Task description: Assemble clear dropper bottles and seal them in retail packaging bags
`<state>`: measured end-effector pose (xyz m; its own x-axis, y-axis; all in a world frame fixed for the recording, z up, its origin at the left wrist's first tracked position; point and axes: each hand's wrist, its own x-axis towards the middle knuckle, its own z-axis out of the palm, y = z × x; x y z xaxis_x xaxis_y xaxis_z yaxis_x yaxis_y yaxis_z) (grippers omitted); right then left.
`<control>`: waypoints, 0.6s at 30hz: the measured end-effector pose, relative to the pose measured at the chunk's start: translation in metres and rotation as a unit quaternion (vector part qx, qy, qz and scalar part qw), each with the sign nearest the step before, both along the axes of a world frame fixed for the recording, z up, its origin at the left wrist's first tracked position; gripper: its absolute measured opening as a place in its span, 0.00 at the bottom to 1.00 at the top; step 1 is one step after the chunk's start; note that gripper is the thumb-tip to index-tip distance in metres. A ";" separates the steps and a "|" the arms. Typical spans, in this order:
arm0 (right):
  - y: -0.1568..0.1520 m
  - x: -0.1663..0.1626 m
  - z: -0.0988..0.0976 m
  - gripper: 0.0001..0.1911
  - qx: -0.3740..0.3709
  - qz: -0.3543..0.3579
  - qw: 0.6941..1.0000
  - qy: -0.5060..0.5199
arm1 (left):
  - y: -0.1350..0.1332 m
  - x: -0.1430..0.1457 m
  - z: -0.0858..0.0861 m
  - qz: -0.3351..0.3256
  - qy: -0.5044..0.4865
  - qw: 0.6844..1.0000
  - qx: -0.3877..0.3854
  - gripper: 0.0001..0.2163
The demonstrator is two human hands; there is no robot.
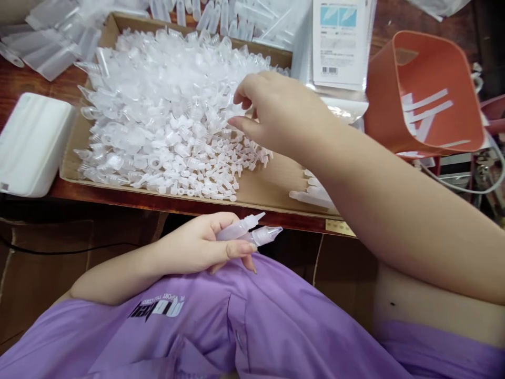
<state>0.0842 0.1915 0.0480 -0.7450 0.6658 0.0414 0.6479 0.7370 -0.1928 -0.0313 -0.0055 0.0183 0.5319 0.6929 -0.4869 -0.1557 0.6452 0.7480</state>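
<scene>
My left hand (213,245) is closed around two small translucent plastic dropper bottles near my lap. One dropper bottle (240,227) has a bare narrow nozzle; the other dropper bottle (265,237) wears a clear pointed cap. Over the right part of a big heap of clear caps and small white nozzles (165,110) hangs my right hand (268,108). Its thumb and forefinger are bent and apart, with nothing visible between them. The other fingertips are partly hidden. Beneath my right forearm lie several slim translucent bottles (311,193), partly covered by the arm.
A shallow cardboard tray (272,184) holds the heap. At the left stands a white box-shaped object (33,142). An orange bin (437,63) with white strips inside is at the right, near packaged printed cards (341,47). Clear tubes (213,18) lie behind the tray.
</scene>
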 end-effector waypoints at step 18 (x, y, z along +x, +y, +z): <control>-0.047 0.033 0.025 0.04 -0.213 -0.015 0.970 0.117 | 0.004 -0.008 -0.003 -0.041 0.042 0.998 0.010 0.20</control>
